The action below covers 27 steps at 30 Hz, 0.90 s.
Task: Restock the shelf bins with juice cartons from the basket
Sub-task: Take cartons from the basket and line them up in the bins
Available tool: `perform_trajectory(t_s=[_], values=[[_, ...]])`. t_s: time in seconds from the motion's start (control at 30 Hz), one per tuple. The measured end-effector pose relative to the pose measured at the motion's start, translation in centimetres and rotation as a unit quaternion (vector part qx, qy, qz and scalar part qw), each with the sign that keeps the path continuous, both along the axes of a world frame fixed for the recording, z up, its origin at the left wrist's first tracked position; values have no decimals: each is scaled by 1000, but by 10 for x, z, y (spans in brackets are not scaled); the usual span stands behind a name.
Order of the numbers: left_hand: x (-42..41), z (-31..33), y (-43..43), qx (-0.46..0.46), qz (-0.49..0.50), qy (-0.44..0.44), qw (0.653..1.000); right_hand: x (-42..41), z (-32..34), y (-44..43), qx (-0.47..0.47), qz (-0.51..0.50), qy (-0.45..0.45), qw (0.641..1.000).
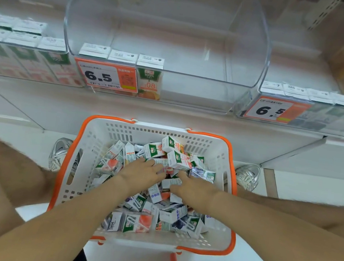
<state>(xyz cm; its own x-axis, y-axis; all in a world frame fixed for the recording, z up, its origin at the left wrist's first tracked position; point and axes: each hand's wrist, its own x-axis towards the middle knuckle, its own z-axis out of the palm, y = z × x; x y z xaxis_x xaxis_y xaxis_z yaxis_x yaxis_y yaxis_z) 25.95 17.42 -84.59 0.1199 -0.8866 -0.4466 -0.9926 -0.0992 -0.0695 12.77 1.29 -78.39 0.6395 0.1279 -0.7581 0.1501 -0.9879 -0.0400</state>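
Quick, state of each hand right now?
Left hand: open, fingers flat on the juice cartons in the basket.
Right hand: down among them, grip cannot be told.

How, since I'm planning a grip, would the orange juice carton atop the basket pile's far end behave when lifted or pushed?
Probably stiff: the orange juice carton keeps sharp edges. Likely light: small beside the left hand. Lying tilted on loose cartons in the basket, it may slide or tumble if pushed.
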Motion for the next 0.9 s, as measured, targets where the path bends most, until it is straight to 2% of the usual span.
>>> perform_trajectory(t_s=[0.1, 0.23, 0.33, 0.4, 0.47, 0.67, 0.77, 0.9], values=[[-2, 8, 1, 8, 37, 70, 997, -2, -13, -8, 7, 14, -29, 999], [3, 26, 3, 41, 168, 180, 968, -1, -14, -11, 16, 48, -45, 998], [7, 53, 0, 41, 208, 196, 957, 12, 8, -14, 54, -30, -58, 996], [9, 73, -4, 29, 231, 211, 949, 26, 37, -18, 102, -108, -74, 986], [13, 97, -7, 14, 253, 235, 939, 36, 72, -21, 132, -138, -90, 977], [27, 186, -3, -90, 323, 363, 869, 36, 156, -27, 173, -164, -219, 946], [26, 217, 1, -200, 353, 410, 817, 33, 179, -30, 172, -155, -284, 931], [17, 241, -1, -353, 345, 414, 765, 24, 201, -39, 180, -175, -336, 908]])
